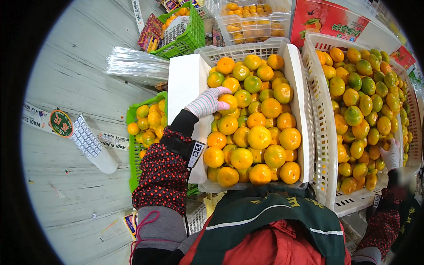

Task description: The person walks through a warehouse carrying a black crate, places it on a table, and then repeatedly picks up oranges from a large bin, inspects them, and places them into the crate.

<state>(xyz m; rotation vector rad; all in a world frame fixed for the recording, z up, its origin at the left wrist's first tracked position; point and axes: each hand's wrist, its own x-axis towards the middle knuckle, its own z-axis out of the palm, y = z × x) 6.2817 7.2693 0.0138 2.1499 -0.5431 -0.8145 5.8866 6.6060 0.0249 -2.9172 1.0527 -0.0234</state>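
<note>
My left hand (212, 102), in a striped glove with pink fingertips, has its thumb and fingers around an orange mandarin (228, 103) at the left side of a packed crate. Rows of orange and green-tinged mandarins (259, 137) fill this crate (251, 49), which has white card liners (185, 116) along its sides. Far to the right, my gloved right hand (391, 155) reaches into a large white plastic basket (319, 159) of loose mandarins (361, 126). Its fingers close about a mandarin (386, 146) near the basket's right edge; part of that fruit is hidden.
A green crate of mandarins (150, 121) stands left of my arm. Behind it are clear plastic bags (135, 66) and another green crate (185, 36). A sticker sheet (87, 137) lies on the pale surface. A clear basket (255, 29) stands at the back; a person (409, 212) is at right.
</note>
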